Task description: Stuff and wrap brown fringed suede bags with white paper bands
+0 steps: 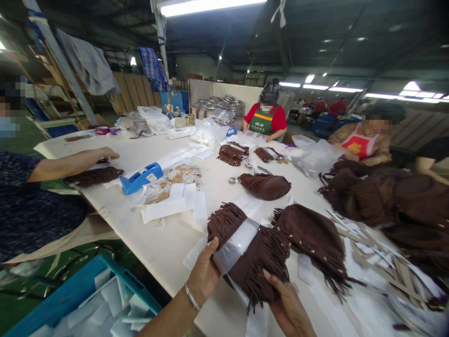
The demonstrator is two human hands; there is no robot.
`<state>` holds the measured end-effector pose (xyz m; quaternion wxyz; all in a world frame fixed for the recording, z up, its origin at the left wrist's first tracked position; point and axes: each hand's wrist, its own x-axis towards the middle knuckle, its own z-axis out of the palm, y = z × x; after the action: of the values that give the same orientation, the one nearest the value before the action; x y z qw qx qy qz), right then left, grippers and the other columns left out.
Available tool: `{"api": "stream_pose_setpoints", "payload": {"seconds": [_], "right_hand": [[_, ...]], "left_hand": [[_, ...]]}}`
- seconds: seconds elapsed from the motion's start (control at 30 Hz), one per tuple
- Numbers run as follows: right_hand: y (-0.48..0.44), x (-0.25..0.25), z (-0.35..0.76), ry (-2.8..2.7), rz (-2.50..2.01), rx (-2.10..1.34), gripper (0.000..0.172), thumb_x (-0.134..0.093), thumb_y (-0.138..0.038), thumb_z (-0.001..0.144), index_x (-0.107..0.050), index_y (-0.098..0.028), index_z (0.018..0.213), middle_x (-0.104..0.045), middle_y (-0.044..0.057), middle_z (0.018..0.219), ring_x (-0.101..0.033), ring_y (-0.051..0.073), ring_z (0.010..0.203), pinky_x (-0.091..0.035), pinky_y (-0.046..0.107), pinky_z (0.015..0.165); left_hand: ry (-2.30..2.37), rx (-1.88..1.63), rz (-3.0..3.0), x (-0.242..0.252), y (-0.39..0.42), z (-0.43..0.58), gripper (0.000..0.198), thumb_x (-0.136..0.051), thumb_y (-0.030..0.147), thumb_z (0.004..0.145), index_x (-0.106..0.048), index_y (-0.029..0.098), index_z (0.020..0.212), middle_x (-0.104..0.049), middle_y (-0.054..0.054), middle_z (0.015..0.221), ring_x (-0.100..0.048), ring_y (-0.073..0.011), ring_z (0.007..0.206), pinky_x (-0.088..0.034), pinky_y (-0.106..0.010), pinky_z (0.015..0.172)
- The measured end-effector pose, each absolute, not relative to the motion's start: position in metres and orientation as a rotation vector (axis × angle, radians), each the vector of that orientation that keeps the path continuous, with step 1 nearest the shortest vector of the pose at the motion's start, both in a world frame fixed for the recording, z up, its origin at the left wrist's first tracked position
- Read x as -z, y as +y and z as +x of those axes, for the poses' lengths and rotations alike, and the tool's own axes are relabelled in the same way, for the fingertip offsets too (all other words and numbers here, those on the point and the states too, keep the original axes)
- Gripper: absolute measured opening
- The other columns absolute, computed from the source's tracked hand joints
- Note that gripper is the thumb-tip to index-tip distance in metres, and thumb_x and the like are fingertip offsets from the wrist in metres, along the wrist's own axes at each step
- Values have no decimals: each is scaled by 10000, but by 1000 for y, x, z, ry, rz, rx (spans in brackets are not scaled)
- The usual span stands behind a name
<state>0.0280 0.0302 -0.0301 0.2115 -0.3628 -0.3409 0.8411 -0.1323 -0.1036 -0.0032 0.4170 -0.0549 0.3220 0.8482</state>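
A dark brown fringed bag (pixel 250 243) with a clear plastic band (pixel 238 243) round its middle is held up over the near table edge. My left hand (pixel 203 269), a bracelet on its wrist, grips the bag's left side at the band, thumb on top. On its lower right, my right hand (pixel 286 299) grips the fringe with the thumb in front; the other fingers are hidden behind. Just right of it lies another brown fringed bag (pixel 315 238) with metal eyelets. Farther back rests a third brown bag (pixel 264 186).
A blue tape dispenser (pixel 142 178), white paper strips (pixel 171 206) and tags (pixel 182 175) lie left of centre. Brown bags (pixel 396 196) are heaped at right beside loose strips (pixel 382 262). A teal crate (pixel 80 299) stands below the left edge. Co-workers (pixel 270 117) surround the table.
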Motion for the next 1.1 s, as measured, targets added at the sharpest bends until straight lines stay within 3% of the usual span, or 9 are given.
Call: {"api": "stream_pose_setpoints", "payload": {"seconds": [0.17,0.3,0.43,0.57,0.8,0.97,1.1], "right_hand": [[40,44,8,-1025,-1001,-2371,428,-876,-389,548,-762,-171,898,-729,143,1029,-634,362,1090,-460,519,1011],[52,48,-18,-1040,-940,-2415,451,-893,-364,524,-758,-175,910,-731,140,1024,-623,363,1109,-451,521,1017],[56,28,-56,-1012,-856,-2356,498,-891,-337,531,-737,-180,978,-732,114,1038,-621,346,1117,-455,513,1014],[69,8,-111,-1001,-803,-2294,592,-870,-284,564,-684,-192,1119,-730,87,1052,-638,305,1092,-471,477,1006],[121,-1,-252,-890,-594,-2241,652,-809,-173,578,-619,-235,1199,-711,38,1099,-661,243,1011,-530,400,919],[153,31,-355,-788,-571,-2207,597,-762,-166,577,-613,-245,1150,-722,18,1026,-658,230,968,-537,408,868],[168,78,-412,-755,-620,-2215,522,-737,-247,585,-615,-218,1092,-728,31,943,-654,237,962,-524,435,862]], "left_hand": [[839,-2243,-136,2,-97,-136,544,-750,386,770,-576,239,1263,-642,-76,1257,-591,-284,1180,-495,-416,989],[860,-2302,-42,1,-88,-148,591,-777,398,735,-578,236,1267,-663,-77,1212,-554,-286,1227,-439,-408,1059],[849,-2325,2,2,-73,-174,574,-736,389,785,-542,243,1306,-635,-73,1260,-542,-276,1239,-455,-399,1037],[883,-2312,41,-5,-50,-225,549,-719,381,807,-545,223,1303,-649,-78,1237,-607,-259,1147,-495,-379,979],[989,-2250,154,-24,11,-360,469,-719,377,801,-610,175,1211,-708,-81,1098,-673,-227,977,-534,-329,878],[1120,-2170,137,5,41,-423,388,-625,457,863,-619,209,1161,-696,-66,1090,-678,-176,839,-557,-296,734],[1243,-2126,4,54,45,-435,287,-652,377,858,-609,197,1078,-666,-70,1086,-664,-173,853,-574,-318,718]]}}
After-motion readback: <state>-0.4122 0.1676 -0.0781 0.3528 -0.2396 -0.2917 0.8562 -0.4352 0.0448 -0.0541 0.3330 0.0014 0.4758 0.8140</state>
